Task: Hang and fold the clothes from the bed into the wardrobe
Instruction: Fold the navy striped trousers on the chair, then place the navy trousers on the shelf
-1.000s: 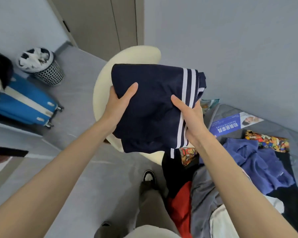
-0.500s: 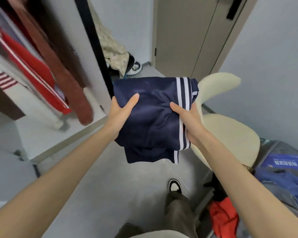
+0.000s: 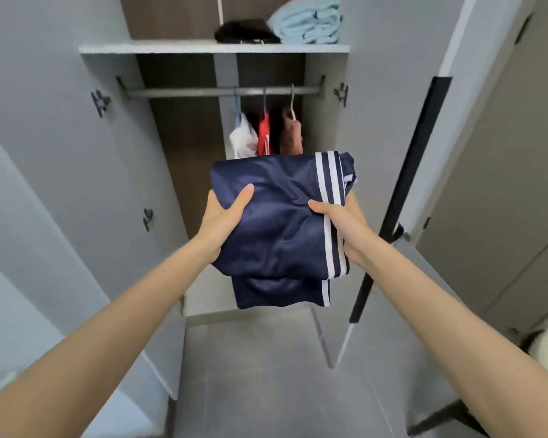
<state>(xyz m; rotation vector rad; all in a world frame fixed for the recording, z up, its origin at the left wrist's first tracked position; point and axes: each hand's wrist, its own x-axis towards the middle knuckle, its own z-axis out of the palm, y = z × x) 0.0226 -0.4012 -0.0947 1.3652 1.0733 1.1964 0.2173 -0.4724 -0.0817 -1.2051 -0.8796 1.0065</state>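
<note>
The left hand (image 3: 225,216) and right hand (image 3: 339,222) each clamp one side of a folded garment (image 3: 279,235), thumbs pressed on top and fingers tucked out of sight beneath. The dark navy bundle is thus held flat in the air between them, in front of the open wardrobe (image 3: 184,159) and resting on nothing. It looks light and limp, a smooth, slightly shiny sports fabric with white stripes (image 3: 328,197) down its right edge. That sheen suggests the layers will slide over one another (the lowest layer sags below the rest at the near edge). Judging by that, the fold will keep its shape only if supported from beneath at both sides, as it is now; a one-handed pinch at an edge would probably let it spill open. Beyond the bundle a rail (image 3: 196,91) carries a few hung clothes (image 3: 263,134) toward its right end. Above it a shelf (image 3: 159,48) holds a light blue bundle (image 3: 307,23) and a black item (image 3: 244,31) side by side. The lower part of the wardrobe is hidden behind the garment, so where a folded piece could go there cannot be told.
</note>
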